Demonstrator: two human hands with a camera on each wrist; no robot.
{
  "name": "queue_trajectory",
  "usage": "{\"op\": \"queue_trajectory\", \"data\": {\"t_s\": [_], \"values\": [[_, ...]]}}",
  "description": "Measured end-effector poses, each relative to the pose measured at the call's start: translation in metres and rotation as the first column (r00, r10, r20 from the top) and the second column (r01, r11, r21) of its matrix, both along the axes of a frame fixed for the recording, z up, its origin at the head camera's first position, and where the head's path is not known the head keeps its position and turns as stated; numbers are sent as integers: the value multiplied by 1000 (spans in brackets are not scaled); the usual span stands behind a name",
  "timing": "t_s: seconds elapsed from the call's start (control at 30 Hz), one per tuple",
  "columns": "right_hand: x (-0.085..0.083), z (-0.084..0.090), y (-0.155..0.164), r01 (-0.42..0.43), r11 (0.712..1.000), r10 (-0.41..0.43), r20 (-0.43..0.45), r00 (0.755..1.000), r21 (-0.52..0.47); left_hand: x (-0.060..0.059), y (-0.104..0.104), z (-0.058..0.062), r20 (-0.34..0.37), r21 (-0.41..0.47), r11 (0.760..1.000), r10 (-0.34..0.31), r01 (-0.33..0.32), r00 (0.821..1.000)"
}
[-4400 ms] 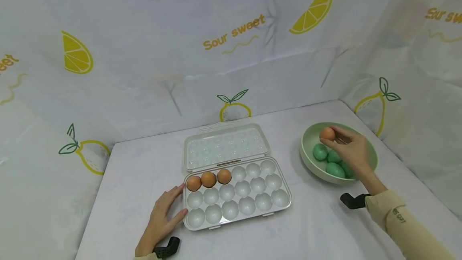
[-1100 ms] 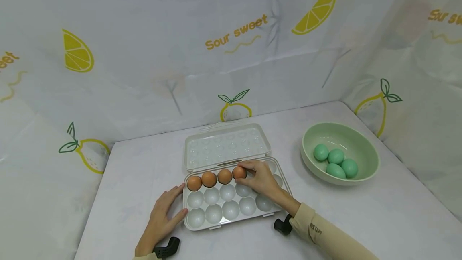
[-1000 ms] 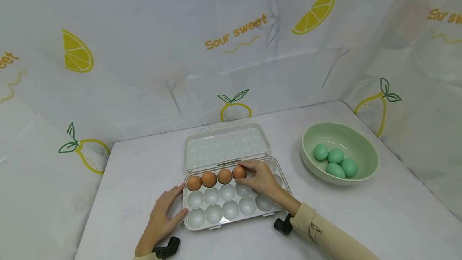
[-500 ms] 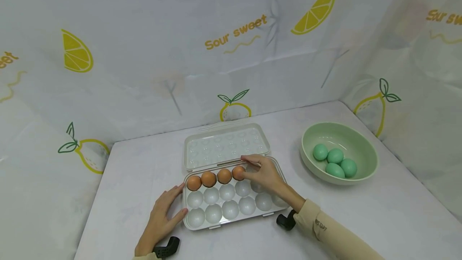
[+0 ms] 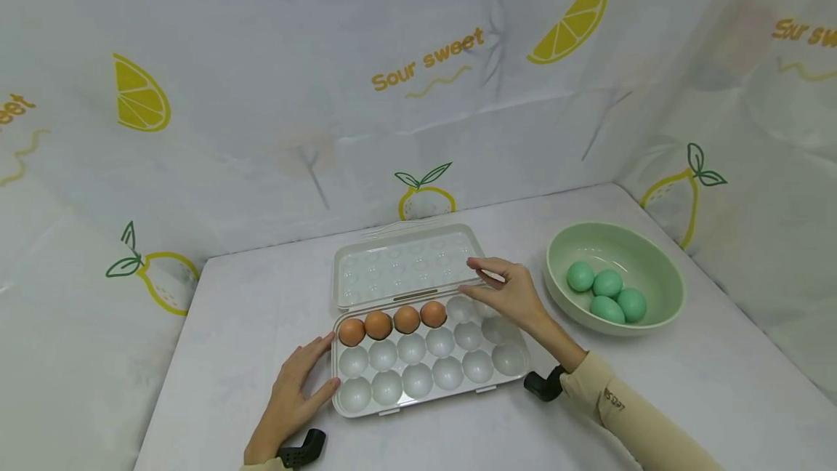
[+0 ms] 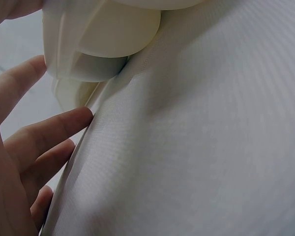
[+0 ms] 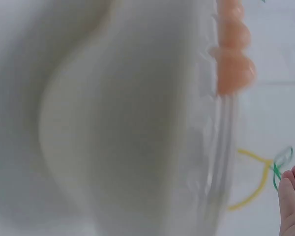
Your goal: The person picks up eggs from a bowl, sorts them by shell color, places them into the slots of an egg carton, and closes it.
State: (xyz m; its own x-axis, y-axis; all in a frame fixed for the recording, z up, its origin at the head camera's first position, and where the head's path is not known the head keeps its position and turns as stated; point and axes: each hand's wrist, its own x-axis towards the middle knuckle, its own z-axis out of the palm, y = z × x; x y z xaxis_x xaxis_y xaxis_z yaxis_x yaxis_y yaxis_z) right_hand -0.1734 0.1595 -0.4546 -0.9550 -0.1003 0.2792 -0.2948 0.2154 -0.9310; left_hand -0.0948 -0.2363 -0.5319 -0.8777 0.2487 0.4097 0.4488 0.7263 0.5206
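A white plastic egg tray (image 5: 416, 380) lies on the table, its clear lid (image 5: 405, 267) folded back behind it. Several brown eggs (image 5: 378, 325) fill the left part of its back row; the rightmost brown egg (image 5: 434, 314) stands in its cup. My left hand (image 5: 297, 391) rests at the tray's left end, fingers spread, index fingertip and thumb at the rim. In the left wrist view the fingers (image 6: 54, 130) reach along the tray's underside. My right hand (image 5: 516, 296) hovers over the tray's back right corner, thumb and index finger apart, holding nothing.
Right of the tray stands a pale green bowl (image 5: 667, 275) with several green eggs (image 5: 607, 283) in it. A white sheet (image 5: 261, 166) printed with lemons hangs behind the table and at its sides. Black wrist devices (image 5: 544, 385) sit at both wrists.
My right hand has brought a brown egg from the bowl to the tray's back row, let go of it, and drawn away up and right. The left hand has stayed put.
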Motion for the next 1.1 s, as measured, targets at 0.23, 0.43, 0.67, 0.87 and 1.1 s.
{"op": "queue_trajectory", "data": {"t_s": [0.23,0.43,0.67,0.87,1.1], "values": [[-3,14,31,92,996,-92,-47,995,-4,1,0,1,-25,-4,1000,-5,5,1000],[0,18,57,148,989,-149,-43,988,-22,2,1,0,-16,3,1000,1,-1,1000],[5,17,92,223,975,-222,-75,972,0,2,2,0,-8,-12,1000,9,-9,1000],[12,15,116,269,963,-268,-75,960,1,1,2,1,-11,-5,1000,3,-3,1000],[17,7,132,285,958,-284,-72,956,11,0,1,1,-14,5,1000,-8,8,1000]]}}
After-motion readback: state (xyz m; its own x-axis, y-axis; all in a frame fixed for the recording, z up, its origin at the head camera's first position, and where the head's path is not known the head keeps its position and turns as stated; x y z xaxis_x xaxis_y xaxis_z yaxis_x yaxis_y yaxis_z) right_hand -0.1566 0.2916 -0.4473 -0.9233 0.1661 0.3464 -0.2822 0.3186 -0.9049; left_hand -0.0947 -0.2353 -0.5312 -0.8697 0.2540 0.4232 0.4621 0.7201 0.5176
